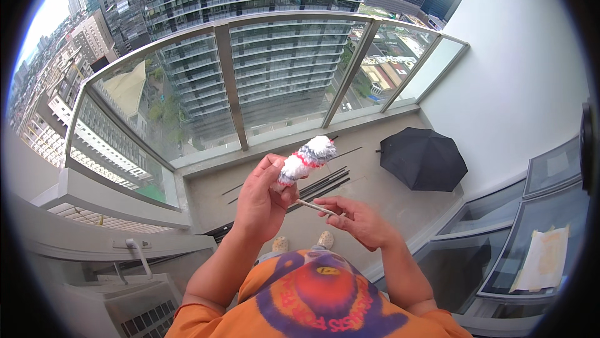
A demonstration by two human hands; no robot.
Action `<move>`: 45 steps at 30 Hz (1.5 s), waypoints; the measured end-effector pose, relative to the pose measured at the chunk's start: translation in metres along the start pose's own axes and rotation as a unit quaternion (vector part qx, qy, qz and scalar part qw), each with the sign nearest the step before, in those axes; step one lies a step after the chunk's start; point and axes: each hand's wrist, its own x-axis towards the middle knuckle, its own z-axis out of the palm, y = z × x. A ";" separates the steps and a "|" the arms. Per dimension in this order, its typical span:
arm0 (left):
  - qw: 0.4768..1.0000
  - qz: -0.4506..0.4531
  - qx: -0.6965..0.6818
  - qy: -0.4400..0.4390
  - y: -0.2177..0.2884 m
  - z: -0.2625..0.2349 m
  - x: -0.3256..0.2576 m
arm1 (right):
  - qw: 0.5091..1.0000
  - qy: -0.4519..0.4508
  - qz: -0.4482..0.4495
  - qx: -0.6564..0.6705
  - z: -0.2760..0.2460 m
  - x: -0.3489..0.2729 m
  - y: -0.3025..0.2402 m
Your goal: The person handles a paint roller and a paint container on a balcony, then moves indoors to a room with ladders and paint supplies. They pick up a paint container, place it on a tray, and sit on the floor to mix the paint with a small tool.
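Note:
In front of me, my left hand (259,203) is closed around the lower end of a fluffy paint roller cover (306,161), white with red and grey bands. The cover tilts up and to the right, its far end free above the floor. My right hand (361,220), lower and to the right, pinches a thin pale rod (315,206) between thumb and fingers. The rod's other end reaches toward my left hand, whose fingers hide whether it joins the cover.
Several dark thin rods (322,183) lie on the balcony floor beyond my hands. An open black umbrella (424,158) rests at the right by the white wall (519,56). A glass railing (228,81) bounds the far side. Windows (494,238) stand at right, an outdoor unit (134,307) at lower left.

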 end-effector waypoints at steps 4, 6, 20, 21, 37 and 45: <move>1.000 -0.005 -0.019 0.004 0.007 -0.008 0.003 | 0.975 -0.131 0.093 0.152 0.008 -0.022 0.013; 1.000 -0.010 0.003 -0.019 0.009 -0.014 0.003 | 0.954 -0.176 0.085 0.227 0.005 -0.035 0.015; 0.918 0.229 0.297 0.131 -0.006 -0.065 0.044 | 0.954 -0.070 0.125 0.264 0.012 -0.039 0.018; 0.866 0.286 0.385 0.141 -0.009 -0.074 0.051 | 0.967 -0.042 0.126 0.218 0.022 -0.029 0.014; 0.960 -0.123 0.241 -0.074 -0.081 -0.139 0.047 | 0.966 0.181 0.180 0.025 0.010 0.090 0.093; 0.972 0.073 0.158 0.159 -0.026 -0.213 0.095 | 0.978 0.019 0.144 0.151 0.034 0.048 0.079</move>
